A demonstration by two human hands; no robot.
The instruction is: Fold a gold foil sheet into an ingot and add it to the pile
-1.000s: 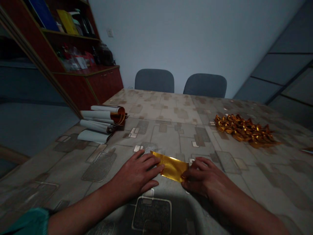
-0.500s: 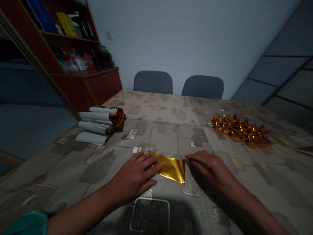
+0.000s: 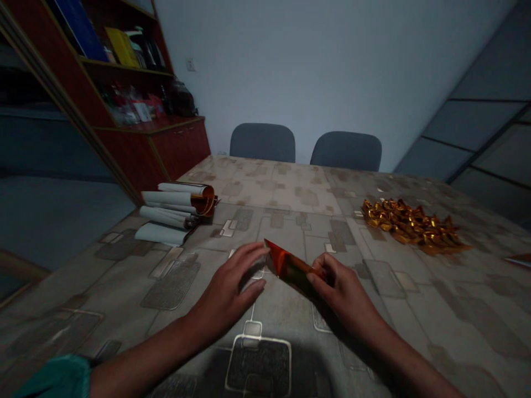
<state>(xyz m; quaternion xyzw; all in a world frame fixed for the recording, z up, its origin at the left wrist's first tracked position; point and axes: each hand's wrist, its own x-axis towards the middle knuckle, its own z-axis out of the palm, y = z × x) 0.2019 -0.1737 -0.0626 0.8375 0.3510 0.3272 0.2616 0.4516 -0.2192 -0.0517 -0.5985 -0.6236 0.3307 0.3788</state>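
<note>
Right fingers point(image 3: 322, 285) pinch a shiny, creased orange-gold foil strip point(image 3: 293, 269), left fingers point(image 3: 248, 256) parted wide beside it.

At the frame's lower left, my teal fabric sleeve point(image 3: 56, 377) ends with a rounded edge around my left forearm point(image 3: 153, 349).

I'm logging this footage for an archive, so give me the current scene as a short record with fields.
Right hand: pinching one end of the gold foil piece between thumb and fingers
Left hand: open, fingertips by the foil's other end; contact unclear
Foil: tilted, reddish in the dim light
Left side of table: curled sheets, pale outside, coppery inside
Right side of table: cluster of folded gold pieces
Background: two grey chairs, reddish cabinet
</note>
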